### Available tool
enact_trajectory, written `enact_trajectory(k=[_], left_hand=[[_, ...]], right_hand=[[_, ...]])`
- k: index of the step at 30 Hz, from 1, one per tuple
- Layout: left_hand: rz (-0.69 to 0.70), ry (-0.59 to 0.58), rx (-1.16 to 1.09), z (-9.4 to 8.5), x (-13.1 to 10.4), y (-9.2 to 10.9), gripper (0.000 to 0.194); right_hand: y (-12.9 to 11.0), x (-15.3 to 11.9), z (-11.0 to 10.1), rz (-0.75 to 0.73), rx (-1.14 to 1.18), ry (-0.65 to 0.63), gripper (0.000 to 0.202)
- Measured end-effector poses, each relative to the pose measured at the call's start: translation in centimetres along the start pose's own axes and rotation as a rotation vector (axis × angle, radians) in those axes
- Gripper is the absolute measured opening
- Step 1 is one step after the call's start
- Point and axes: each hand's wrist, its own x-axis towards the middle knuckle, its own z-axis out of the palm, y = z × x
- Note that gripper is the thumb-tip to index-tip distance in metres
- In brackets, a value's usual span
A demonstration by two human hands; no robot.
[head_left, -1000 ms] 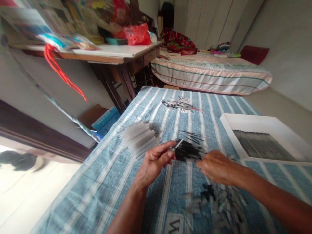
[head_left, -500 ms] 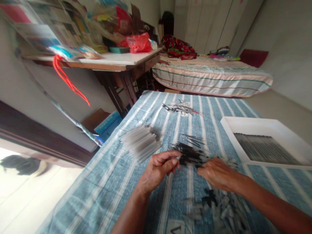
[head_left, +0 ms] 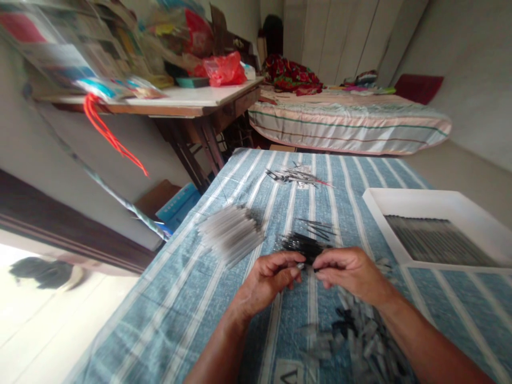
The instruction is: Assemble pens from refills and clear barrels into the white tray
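My left hand (head_left: 276,274) is closed in a pinch on a small pale piece, just below a pile of thin black sticks (head_left: 300,241). Facing it, my right hand (head_left: 350,269) pinches a small dark piece, the fingertips of both hands nearly meeting. To the left of the hands lies a stack of translucent grey tubes (head_left: 232,234). Loose grey and black caps (head_left: 368,341) are heaped below my right hand. On the right, a white tray (head_left: 416,197) holds a row of dark-tipped grey sticks (head_left: 436,240).
A striped blue cloth (head_left: 168,320) covers the table. More thin pieces (head_left: 296,175) lie toward its far edge. Behind it is a bed (head_left: 348,125). At the upper left, a side desk (head_left: 192,98) carries bags, with red cords (head_left: 112,138) hanging down.
My right hand has moved left and turned from the right side of the black pile, coming up to my left hand. My left hand has shifted only slightly.
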Motion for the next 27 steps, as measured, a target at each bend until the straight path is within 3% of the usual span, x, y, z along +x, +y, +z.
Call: enact_trajectory(k=[5,15,27], left_hand=[[-0.035,0.000,0.025,0.18,0.06,0.31,0.023],[-0.064,-0.029,0.080,0.52,0.06,0.87,0.020],[-0.050,-0.064,0.227,0.49,0.09,0.54,0.019]], right_hand=[[0.16,0.79,0.43,-0.034,0.028,0.040,0.010],[0.66,1.11,0.42,-0.144,0.036,0.001,0.006],[0.27,1.02,0.62,-0.176,-0.123,-0.041,0.013]])
